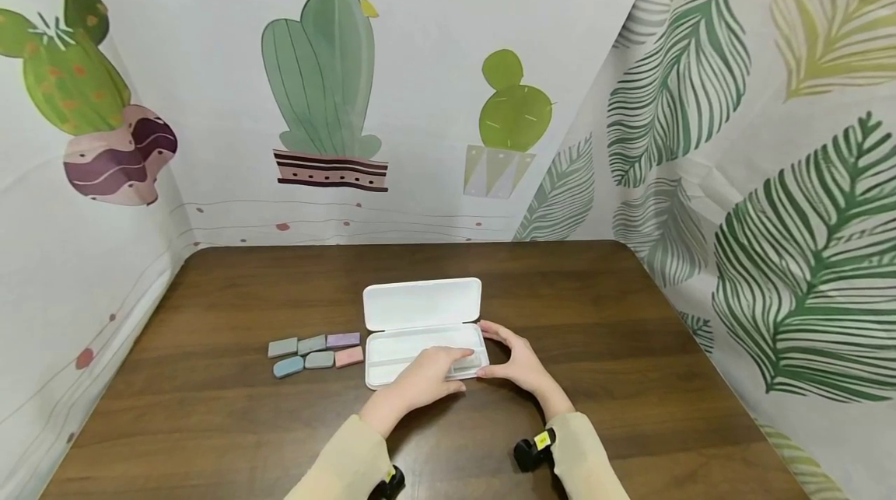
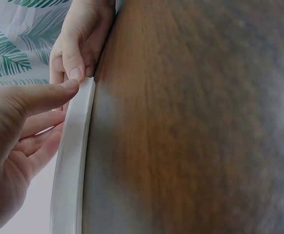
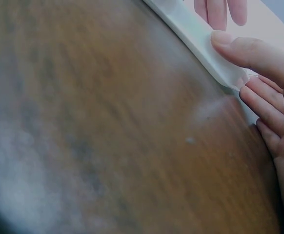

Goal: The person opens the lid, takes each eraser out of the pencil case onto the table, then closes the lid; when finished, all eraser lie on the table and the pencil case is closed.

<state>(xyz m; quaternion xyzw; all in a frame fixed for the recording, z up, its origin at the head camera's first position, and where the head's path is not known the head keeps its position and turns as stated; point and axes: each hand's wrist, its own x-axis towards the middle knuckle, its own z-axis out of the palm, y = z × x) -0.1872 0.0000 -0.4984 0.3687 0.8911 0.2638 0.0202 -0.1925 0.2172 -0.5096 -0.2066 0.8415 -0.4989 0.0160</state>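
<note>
A long white hinged case [image 1: 402,340] lies with its lid [image 1: 422,304] tipped back and its shallow inside divided by thin walls. My left hand [image 1: 425,377] reaches over its right half, fingers extended above a small clear compartment [image 1: 467,362] at the right end. In the left wrist view, the left thumb [image 2: 51,95] stretches along the front wall with the other fingers loosely bent behind it. My right hand [image 1: 521,364] holds the case's right end, thumb at the near corner and fingers round the far corner. Anything beneath the left fingers is hidden.
Left of the case, several small flat blocks sit in two rows, among them a purple block [image 1: 343,340], a pink block [image 1: 349,357] and a blue block [image 1: 288,367]. The brown wooden table [image 1: 630,375] meets a patterned cloth wall [image 1: 434,96] behind.
</note>
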